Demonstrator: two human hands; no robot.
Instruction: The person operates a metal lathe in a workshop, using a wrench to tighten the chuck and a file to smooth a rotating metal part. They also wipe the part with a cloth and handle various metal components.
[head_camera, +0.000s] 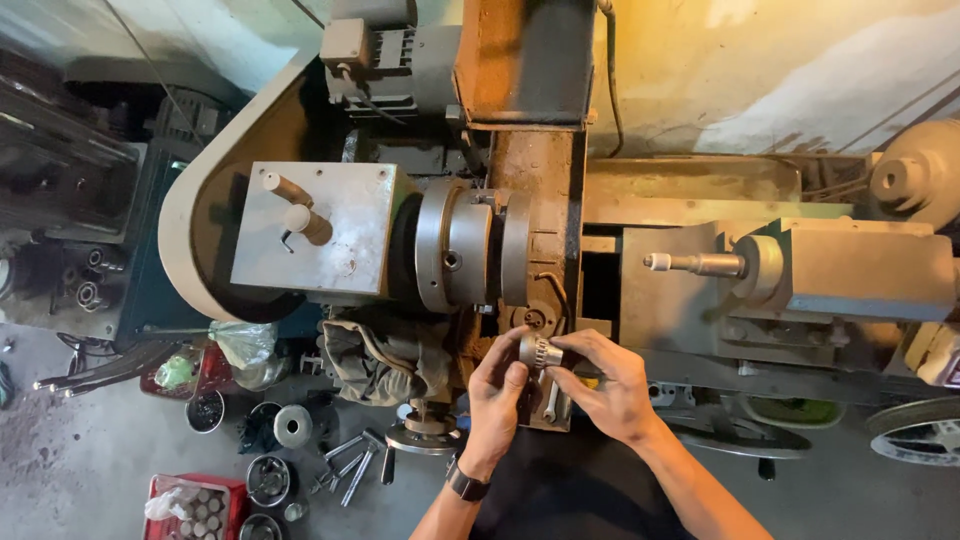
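A small cylindrical metal part (541, 351) with a toothed rim is held between both hands, just in front of the lathe's carriage. My left hand (497, 400), with a dark watch at the wrist, grips it from the left. My right hand (607, 385) pinches it from the right with thumb and fingers. Directly above stands the lathe's round steel chuck (465, 247), with the grey headstock box (315, 228) to its left. The tailstock (850, 265) sits at the right, its spindle (690, 264) pointing towards the chuck.
A rusty brown column (535, 150) rises behind the chuck. A rag (375, 360) hangs under the headstock. On the floor at the left lie wrenches (350, 465), round metal parts (293, 425), tins and a red crate (195, 505). A handwheel (915, 430) is at the lower right.
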